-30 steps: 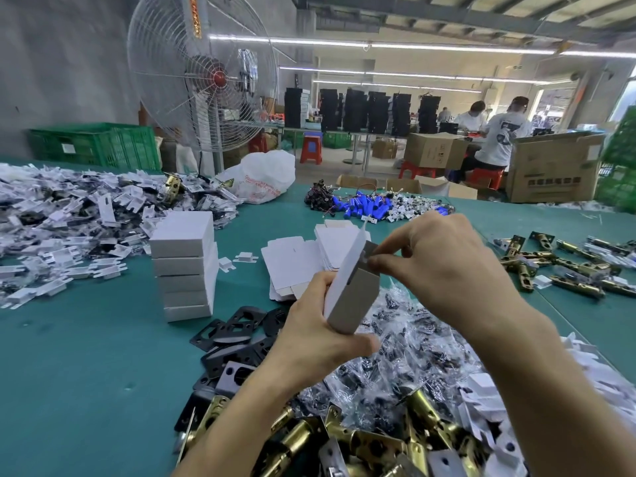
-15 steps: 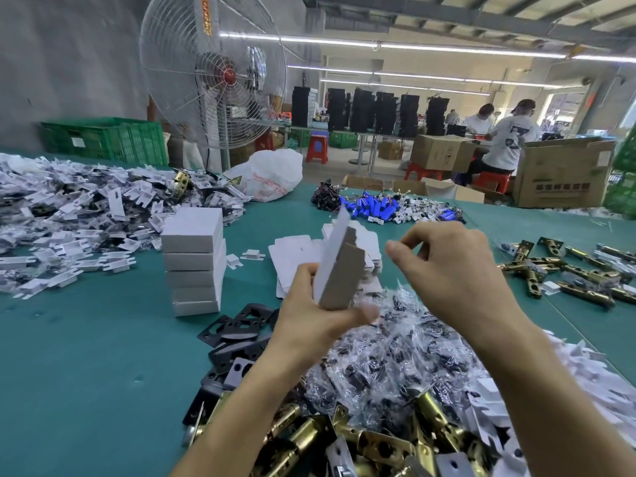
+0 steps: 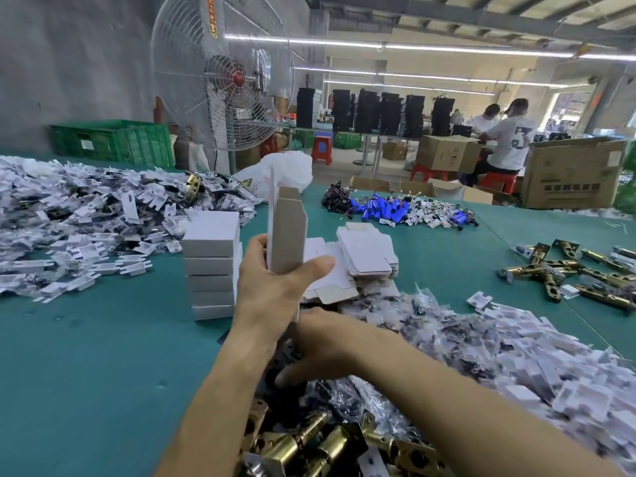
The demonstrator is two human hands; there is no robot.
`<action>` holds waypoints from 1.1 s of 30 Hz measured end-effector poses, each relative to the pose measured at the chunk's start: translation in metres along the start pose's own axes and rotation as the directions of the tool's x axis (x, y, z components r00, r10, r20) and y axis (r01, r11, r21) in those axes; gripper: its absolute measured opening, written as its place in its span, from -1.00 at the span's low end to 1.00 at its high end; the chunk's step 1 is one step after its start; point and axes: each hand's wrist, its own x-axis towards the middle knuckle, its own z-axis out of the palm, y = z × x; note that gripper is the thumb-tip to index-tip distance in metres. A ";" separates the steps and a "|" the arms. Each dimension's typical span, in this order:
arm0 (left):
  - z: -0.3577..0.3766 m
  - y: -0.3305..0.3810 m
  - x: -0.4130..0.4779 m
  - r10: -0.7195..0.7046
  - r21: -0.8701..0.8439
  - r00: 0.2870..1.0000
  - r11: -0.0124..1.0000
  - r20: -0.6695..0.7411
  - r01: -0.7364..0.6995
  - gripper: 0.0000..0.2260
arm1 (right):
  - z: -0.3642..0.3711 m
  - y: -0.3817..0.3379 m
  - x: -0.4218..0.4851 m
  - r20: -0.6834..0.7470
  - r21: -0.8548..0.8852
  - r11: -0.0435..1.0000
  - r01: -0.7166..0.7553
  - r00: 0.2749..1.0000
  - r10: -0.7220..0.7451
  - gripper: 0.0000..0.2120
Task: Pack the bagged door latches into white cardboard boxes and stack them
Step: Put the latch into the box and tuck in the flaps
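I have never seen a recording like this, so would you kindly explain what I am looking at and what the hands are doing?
There is no machine here: a person wears one camera on the head, looking forward and down, so the two arms entering from below are their own. The left hand holds a white box upright, its end flap open. The right hand reaches down beside the left forearm into the heap of bagged parts; it is partly hidden, so I cannot tell whether it holds anything. On the green table are a stack of closed boxes, flat box blanks and brass latches.
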 end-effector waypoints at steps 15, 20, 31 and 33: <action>0.001 0.007 -0.005 -0.020 0.003 1.000 1.000 0.014 0.020 -0.45 | 0.011 0.000 -0.015 -0.267 0.153 0.987 0.056 0.964 -0.014 -0.74; 0.006 0.008 -0.010 0.004 -0.045 0.992 0.999 0.123 0.001 -0.34 | -0.005 0.045 -0.054 -0.443 0.648 0.757 0.083 0.849 0.286 -0.53; 0.010 -0.010 -0.014 -0.052 0.134 0.883 0.991 0.466 -0.013 -0.36 | 0.008 0.096 -0.099 -0.362 0.701 0.711 -0.056 0.831 0.422 -0.95; 0.007 -0.014 -0.012 -0.063 0.210 0.864 0.977 0.500 -0.050 -0.41 | 0.005 0.098 -0.102 -0.451 0.580 0.809 -0.093 0.791 0.414 -0.89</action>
